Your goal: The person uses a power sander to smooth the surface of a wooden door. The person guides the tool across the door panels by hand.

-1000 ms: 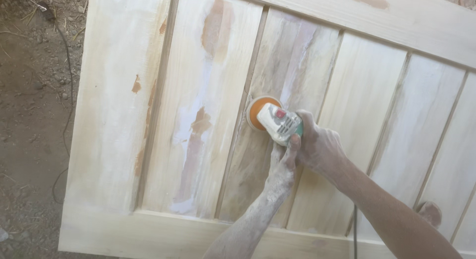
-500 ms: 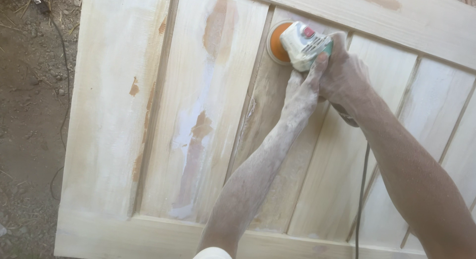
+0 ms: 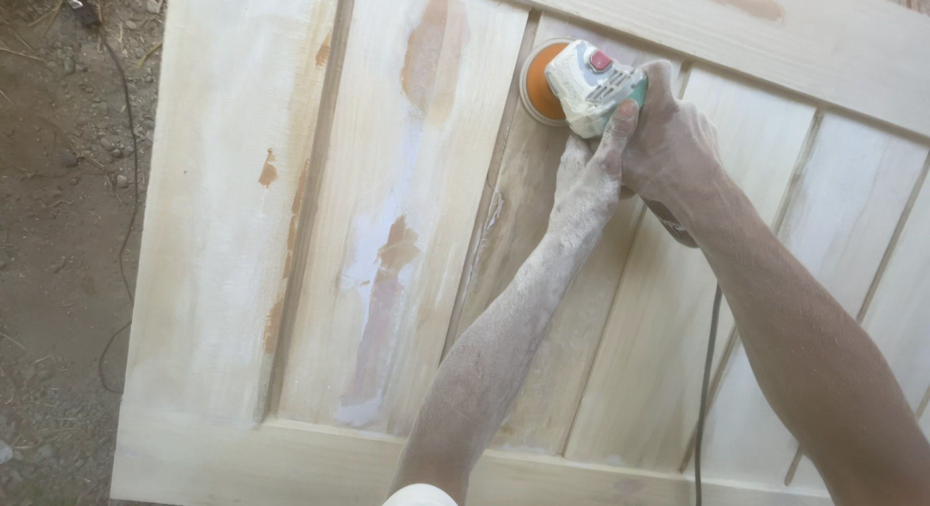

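No packages, labels, signs or screens show in this view.

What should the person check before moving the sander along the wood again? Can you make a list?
1. Both hands on the sander: ok. The left hand and right hand grip it.
2. Orange disc flat on the wooden door: looks flat, ok.
3. Cord away from the disc: ok, it trails back beside the right arm.
4. Fingers off the disc: ok, they sit on the sander's body.
5. Is the disc spinning: cannot tell.
6. Brown filler patches sanded smooth: not ok, several show.
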